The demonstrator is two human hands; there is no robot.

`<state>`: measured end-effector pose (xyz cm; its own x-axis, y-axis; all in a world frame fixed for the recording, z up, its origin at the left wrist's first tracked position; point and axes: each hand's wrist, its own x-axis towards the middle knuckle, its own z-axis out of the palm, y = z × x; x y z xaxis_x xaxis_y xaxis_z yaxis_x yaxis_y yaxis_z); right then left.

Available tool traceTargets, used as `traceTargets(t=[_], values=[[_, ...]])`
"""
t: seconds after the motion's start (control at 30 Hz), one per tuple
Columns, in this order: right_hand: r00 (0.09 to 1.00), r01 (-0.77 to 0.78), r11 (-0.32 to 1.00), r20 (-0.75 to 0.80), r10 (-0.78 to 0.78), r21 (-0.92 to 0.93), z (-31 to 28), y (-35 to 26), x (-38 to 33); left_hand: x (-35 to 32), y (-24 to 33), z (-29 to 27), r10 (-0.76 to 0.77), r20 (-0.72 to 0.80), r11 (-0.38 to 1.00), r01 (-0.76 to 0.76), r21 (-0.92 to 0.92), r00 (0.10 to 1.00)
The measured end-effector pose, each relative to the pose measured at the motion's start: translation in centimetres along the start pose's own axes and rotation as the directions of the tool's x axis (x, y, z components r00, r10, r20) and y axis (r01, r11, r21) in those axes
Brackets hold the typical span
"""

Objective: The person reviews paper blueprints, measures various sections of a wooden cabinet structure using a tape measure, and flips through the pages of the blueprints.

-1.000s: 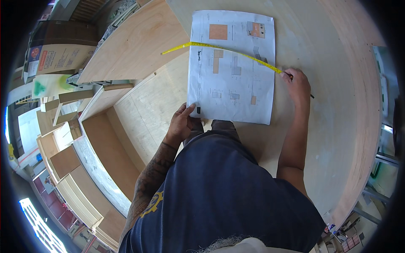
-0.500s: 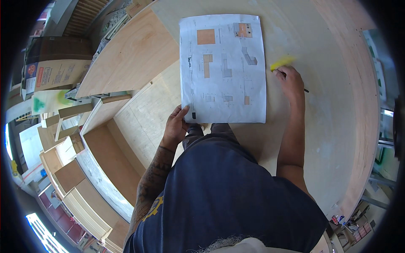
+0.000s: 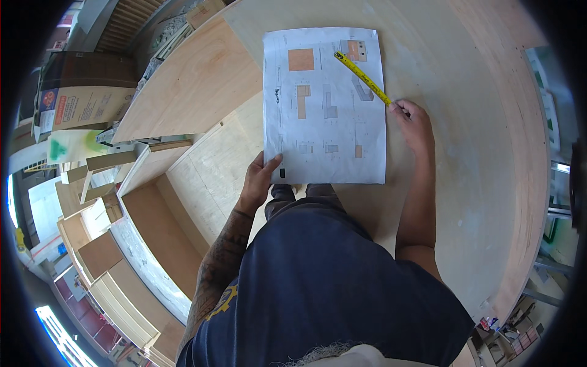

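A large white sheet of printed drawings (image 3: 312, 134) hangs in front of me, upright to my view, with orange and grey furniture shapes on it. My left hand (image 3: 262, 177) pinches its lower left corner, thumb on top. In my right hand (image 3: 414, 122), beside the sheet's right edge, is one end of a yellow measuring tape strip (image 3: 364, 78) with black markings. The strip slants up and left across the upper right drawings; whether it touches the paper I cannot tell. The fingers of my right hand are closed round its lower end.
A broad pale wooden panel (image 3: 471, 183) spreads under and right of the sheet. To the left are a plywood sheet (image 3: 189, 79), an open wooden cabinet box (image 3: 165, 226) and a cardboard box (image 3: 85, 107). Several wooden pieces are stacked at the lower left (image 3: 122, 293).
The yellow strip, blurred beside the sheet before, has swung left and now lies across the drawings. My right hand has shifted slightly left and down; the sheet has dropped a little.
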<state>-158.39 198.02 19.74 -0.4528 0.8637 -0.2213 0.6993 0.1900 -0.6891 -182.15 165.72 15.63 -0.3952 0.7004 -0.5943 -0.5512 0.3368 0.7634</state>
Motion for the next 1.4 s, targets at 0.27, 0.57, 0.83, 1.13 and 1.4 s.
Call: traceTargets(t=[0.27, 0.57, 0.83, 1.13, 1.4], values=[[0.992, 0.123, 0.992, -0.01, -0.123, 0.018, 1.6, -0.4, 0.0, 1.0, 0.6, 0.0, 0.153, 0.018, 0.974, -0.154, 0.164, 0.988], [0.962, -0.026, 0.861, 0.248, -0.117, 0.508, 0.5, -2.7, 1.8, -4.3, 0.1, -1.5, 0.261, -0.055, 0.957, -0.266, -0.12, 0.964], [0.765, -0.122, 0.647, 0.487, -0.422, 0.752, -2.3, -8.5, 4.2, -10.9, -1.5, 1.7, 0.318, -0.221, 0.892, -0.37, -0.259, 0.922], [0.532, -0.102, 0.677, 0.615, -0.582, 0.729, -0.8, -11.4, 6.6, -11.6, -8.5, 7.2, 0.388, -0.497, 0.763, -0.573, -0.299, 0.776], [0.325, -0.132, 0.615, 0.62, -0.714, 0.778, 1.5, -10.2, 11.4, -9.6, -11.8, 12.7, 0.49, -0.668, 0.698, -0.711, -0.085, 0.56]])
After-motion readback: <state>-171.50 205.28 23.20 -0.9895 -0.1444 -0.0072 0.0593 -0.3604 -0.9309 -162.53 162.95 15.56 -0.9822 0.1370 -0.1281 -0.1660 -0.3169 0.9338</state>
